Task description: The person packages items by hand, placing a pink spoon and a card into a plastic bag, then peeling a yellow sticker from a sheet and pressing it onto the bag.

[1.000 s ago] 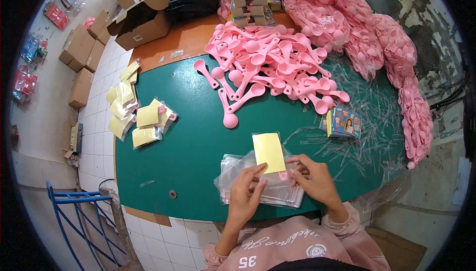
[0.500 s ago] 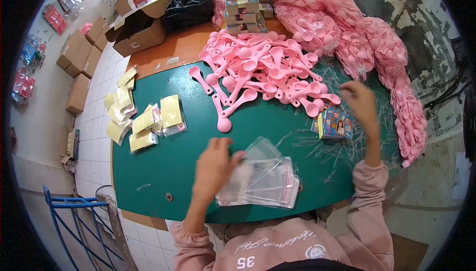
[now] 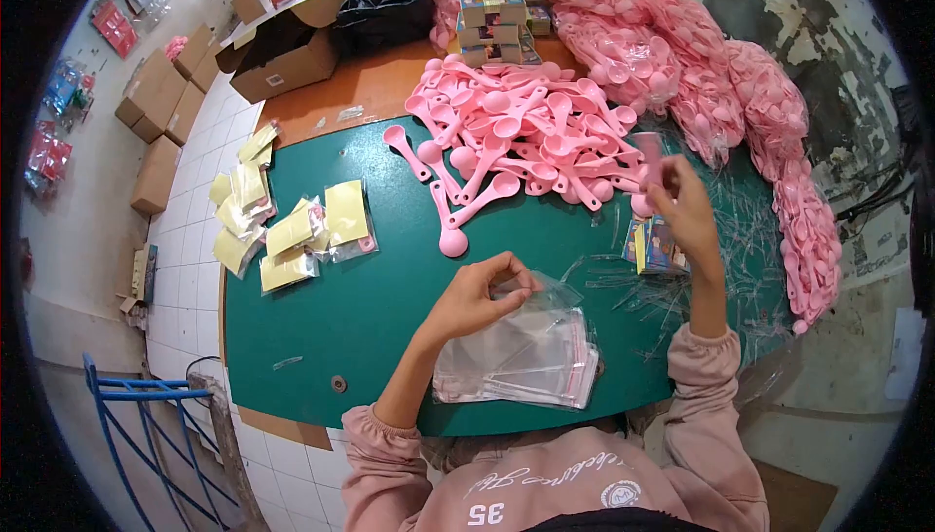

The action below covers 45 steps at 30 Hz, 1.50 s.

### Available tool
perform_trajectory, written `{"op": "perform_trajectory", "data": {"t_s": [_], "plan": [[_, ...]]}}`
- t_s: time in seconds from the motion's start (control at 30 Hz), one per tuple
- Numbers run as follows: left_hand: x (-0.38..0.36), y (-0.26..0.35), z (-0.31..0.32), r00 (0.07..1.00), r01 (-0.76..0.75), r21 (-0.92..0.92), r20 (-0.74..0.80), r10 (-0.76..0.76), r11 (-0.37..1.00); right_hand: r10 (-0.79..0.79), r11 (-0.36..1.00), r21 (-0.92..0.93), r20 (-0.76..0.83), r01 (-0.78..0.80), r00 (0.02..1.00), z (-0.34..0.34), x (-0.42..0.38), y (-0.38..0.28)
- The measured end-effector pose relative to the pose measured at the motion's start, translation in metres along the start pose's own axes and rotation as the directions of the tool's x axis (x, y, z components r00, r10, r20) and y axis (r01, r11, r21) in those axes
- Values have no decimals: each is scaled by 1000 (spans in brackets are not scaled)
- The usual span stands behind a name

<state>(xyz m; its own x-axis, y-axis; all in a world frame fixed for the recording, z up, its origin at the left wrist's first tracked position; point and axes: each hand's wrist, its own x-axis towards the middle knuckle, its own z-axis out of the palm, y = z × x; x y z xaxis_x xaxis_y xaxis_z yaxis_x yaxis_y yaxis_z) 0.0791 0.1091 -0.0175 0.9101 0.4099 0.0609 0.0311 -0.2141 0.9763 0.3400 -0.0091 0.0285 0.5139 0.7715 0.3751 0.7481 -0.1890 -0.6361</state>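
My left hand [image 3: 477,296] is closed in a pinch on the edge of a clear plastic bag [image 3: 553,291]. Beneath that bag lies a fanned stack of clear resealable bags [image 3: 516,362] near the table's front edge. In my right hand [image 3: 688,209] is a pink measuring spoon [image 3: 649,148], smeared by motion and held upright between the fingertips. Just below and left of this hand sits a small stack of printed cards [image 3: 657,248]. A large heap of pink measuring spoons [image 3: 526,128] spreads over the far middle of the green table [image 3: 390,337].
Filled packets with yellow cards [image 3: 343,213] lie at the table's left. Big bags of pink spoons [image 3: 696,74] line the back right, beside banded card bundles [image 3: 492,8]. Loose plastic strips [image 3: 721,230] litter the right side. A cardboard box [image 3: 287,63] stands at back left.
My right hand has moved slightly left and down and now holds a pink spoon. My left hand has shifted right and pinched a bag, lifting its edge. The view has shifted slightly.
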Motion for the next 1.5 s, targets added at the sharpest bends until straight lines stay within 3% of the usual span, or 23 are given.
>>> {"op": "perform_trajectory", "data": {"t_s": [0.03,0.07,0.1,0.17,0.23,0.3,0.33,0.43,0.47,0.53,0.73,0.97,1.1,1.2,1.27,1.33,1.37,1.43,1.5], "plan": [[0,-3,3,997,78,-209,18,-76,975,81,927,364,47,-92,996,-1,-5,-9],[1,-4,4,988,153,-407,54,-144,900,141,719,671,118,-184,983,-2,-10,-17],[1,-1,5,988,155,-408,58,-144,900,144,720,669,117,-185,983,-3,-15,-25],[2,10,4,954,299,-428,125,-272,853,198,483,766,377,-424,905,-2,-25,-43],[1,8,5,954,301,-446,133,-270,843,233,465,772,365,-433,901,7,-35,-61],[1,9,5,954,301,-464,139,-267,833,82,836,488,345,-253,935,13,-40,-62],[1,11,5,954,299,-461,129,-270,835,74,880,433,277,-194,958,16,-42,-65],[2,12,5,953,300,-448,109,-282,842,32,949,293,285,-118,958,8,-41,-74],[1,12,6,951,308,-437,104,-293,845,31,949,292,287,-118,957,9,-43,-76],[1,13,6,947,316,-437,100,-304,842,181,793,531,263,-299,948,11,-46,-80],[2,8,10,955,294,-415,84,-286,861,199,662,701,176,-265,964,21,-48,-82],[1,6,11,962,267,-421,67,-264,867,220,704,658,156,-267,963,29,-56,-82],[2,8,11,962,267,-443,73,-263,856,162,771,563,276,-296,948,29,-59,-80],[1,4,13,976,190,-452,-8,-217,871,117,810,507,353,-295,928,28,-56,-73],[0,0,12,983,171,-259,-14,-181,951,96,810,508,378,-293,921,28,-54,-68],[-2,-2,5,974,225,-185,47,-220,957,60,876,454,231,-163,971,30,-53,-65],[-2,-3,3,959,273,-104,106,-262,956,60,876,455,231,-163,971,30,-53,-66],[-1,0,4,969,239,-141,101,-227,961,227,757,577,207,-306,952,33,-55,-72],[0,2,6,977,204,-177,92,-190,963,237,771,569,163,-287,958,38,-59,-73]]}}
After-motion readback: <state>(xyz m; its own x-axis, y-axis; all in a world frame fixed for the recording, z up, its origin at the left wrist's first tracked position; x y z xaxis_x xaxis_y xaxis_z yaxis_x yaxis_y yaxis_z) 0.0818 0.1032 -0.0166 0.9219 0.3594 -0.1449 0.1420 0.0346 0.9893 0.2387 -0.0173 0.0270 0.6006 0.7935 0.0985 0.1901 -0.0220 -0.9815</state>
